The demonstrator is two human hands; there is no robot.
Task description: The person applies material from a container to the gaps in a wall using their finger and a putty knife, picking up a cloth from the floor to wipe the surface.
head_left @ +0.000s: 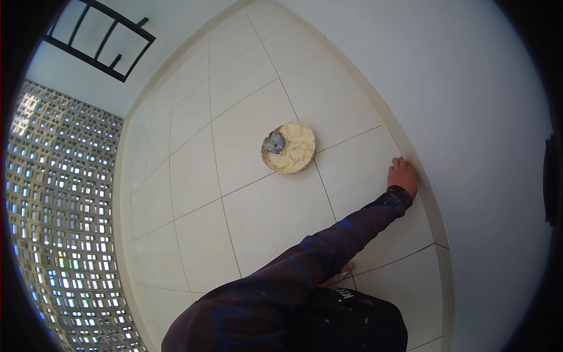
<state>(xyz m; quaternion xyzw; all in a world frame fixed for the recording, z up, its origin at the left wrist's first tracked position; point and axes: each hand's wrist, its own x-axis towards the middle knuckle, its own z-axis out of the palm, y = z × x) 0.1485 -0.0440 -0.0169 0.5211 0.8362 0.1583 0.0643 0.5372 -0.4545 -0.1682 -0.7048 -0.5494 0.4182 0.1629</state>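
Note:
My left hand [403,178] reaches across to the right, down at the floor beside the baseboard [423,195]. Its fingers are bent and close together, and whatever they may hold is hidden beneath them. A dark sleeve with blue lines covers the arm. Farther to the left, apart from the hand, a round shallow tub [264,159] rests on the floor tiles. Cream-coloured paste [299,146] fills most of it, and a dark grey lump [275,142] of unclear kind lies at its left side. My right hand does not show.
Pale floor tiles [258,217] with dark joints run between the walls. A white wall [475,146] rises close on the right. Perforated blockwork [64,217] stands at left, and a black metal frame [108,41] is at the upper left. My dark-clothed knee [369,320] is below.

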